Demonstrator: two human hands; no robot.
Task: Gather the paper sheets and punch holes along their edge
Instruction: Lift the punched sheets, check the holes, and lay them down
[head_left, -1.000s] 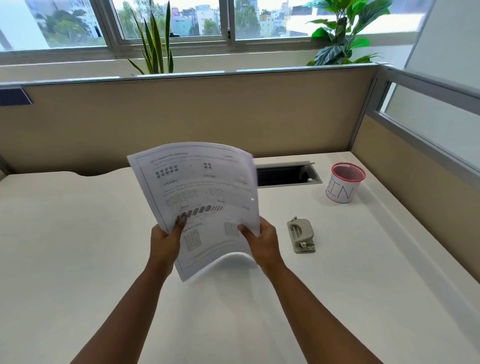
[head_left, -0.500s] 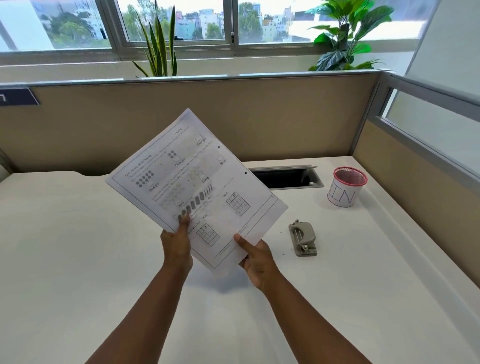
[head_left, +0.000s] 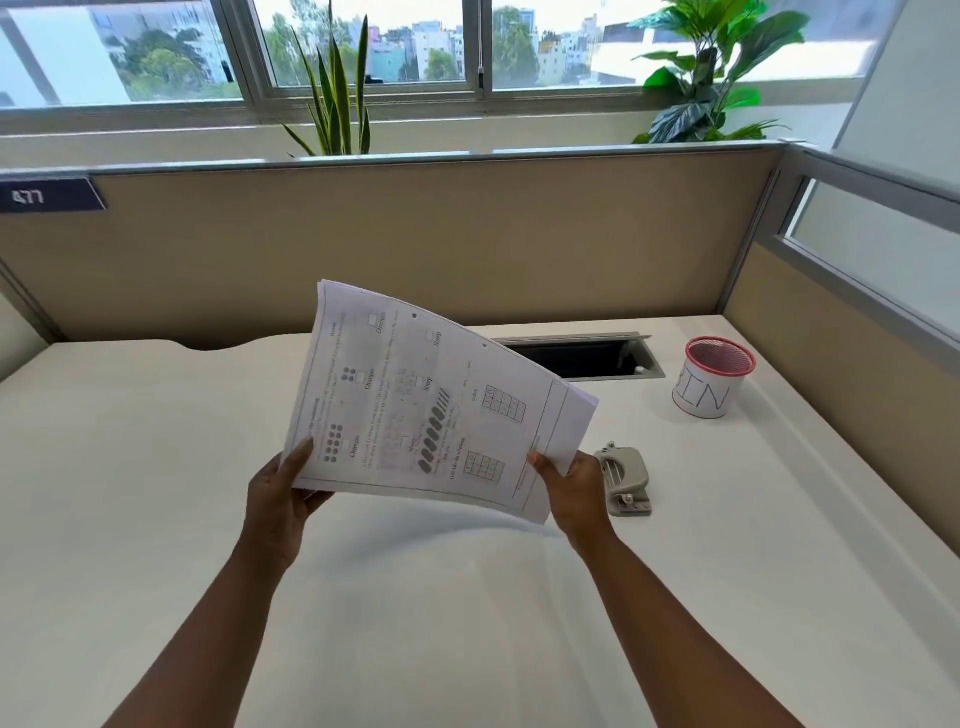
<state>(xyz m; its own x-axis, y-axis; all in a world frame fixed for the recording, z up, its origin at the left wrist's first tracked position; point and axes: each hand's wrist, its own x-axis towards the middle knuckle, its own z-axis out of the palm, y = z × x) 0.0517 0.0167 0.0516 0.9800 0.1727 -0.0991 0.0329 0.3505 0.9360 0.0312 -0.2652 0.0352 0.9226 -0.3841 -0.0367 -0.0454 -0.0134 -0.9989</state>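
Observation:
A stack of printed paper sheets (head_left: 426, 400) is held up above the white desk (head_left: 156, 519), turned sideways so its text runs vertically. Two small punched holes show near its upper edge. My left hand (head_left: 283, 493) grips the stack's lower left corner, thumb on the front. My right hand (head_left: 574, 488) grips the lower right edge. A grey hole punch (head_left: 626, 480) sits on the desk just right of my right hand, partly hidden by it.
A white cup with a pink mesh rim (head_left: 711, 376) stands at the back right. A cable opening (head_left: 582, 358) lies in the desk behind the sheets. Beige partitions (head_left: 467, 234) close off the back and right sides.
The sheets have rotated clockwise from upright to sideways, and my hands have moved apart to opposite lower corners. The hole punch and cup have not moved.

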